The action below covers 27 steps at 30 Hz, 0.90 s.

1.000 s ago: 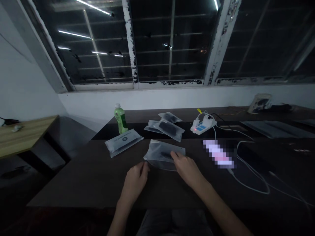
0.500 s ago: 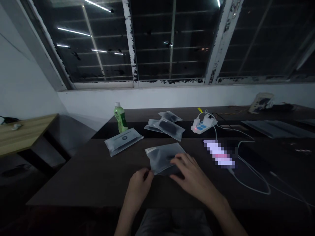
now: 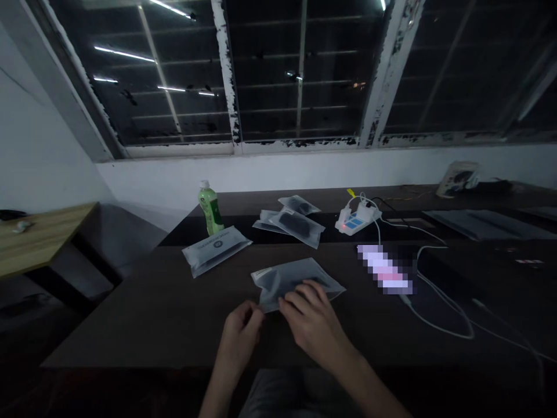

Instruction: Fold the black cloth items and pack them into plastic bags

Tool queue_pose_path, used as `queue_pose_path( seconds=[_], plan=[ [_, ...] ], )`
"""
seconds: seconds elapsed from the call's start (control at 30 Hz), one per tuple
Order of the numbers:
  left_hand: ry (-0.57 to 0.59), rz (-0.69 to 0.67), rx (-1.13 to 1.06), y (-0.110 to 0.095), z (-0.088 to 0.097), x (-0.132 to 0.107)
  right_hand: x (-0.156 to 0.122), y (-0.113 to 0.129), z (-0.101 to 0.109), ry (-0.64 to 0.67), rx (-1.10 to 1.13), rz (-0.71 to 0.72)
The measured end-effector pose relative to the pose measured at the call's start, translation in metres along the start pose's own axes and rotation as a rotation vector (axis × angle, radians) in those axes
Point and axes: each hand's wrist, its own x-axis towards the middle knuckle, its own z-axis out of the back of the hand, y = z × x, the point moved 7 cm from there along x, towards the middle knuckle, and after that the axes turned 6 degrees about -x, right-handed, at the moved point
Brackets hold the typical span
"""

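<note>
A frosted plastic pouch (image 3: 285,276) lies on the dark table in front of me, with something dark inside that I cannot make out. My left hand (image 3: 241,331) pinches its near left corner between thumb and fingers. Close to that corner, my right hand (image 3: 313,322) has its fingers curled together over the near edge, and its thumb is hidden. A similar pouch with printed lettering (image 3: 217,249) rests further left. Behind lie several more frosted pouches (image 3: 300,226) in a loose pile, dark shapes showing through them.
A green bottle (image 3: 211,210) stands behind the printed pouch. To the right are a white power strip (image 3: 357,220) with plugs, a lit phone (image 3: 385,270) on a white cable (image 3: 439,322), and flat translucent sheets (image 3: 483,225). A wooden table (image 3: 39,238) stands far left.
My right hand has moved left along the pouch's near edge toward my left hand, its fingers now closed on the edge. The pouch's right end is now uncovered. The left hand keeps the corner.
</note>
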Motion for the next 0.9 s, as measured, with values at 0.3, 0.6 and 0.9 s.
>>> queue_pose_path(
  seconds=[0.3,0.6,0.9],
  plan=[
    [0.096,-0.103,0.505,-0.013,0.046,0.001,-0.040,-0.099,0.010,0.169,-0.085,-0.317],
    [-0.054,-0.747,1.016,-0.075,-0.019,0.005,0.013,-0.058,-0.002,0.279,0.220,-0.156],
    [0.307,-0.662,1.106,-0.023,-0.058,0.042,0.015,-0.061,-0.057,0.548,0.212,-0.124]
  ],
)
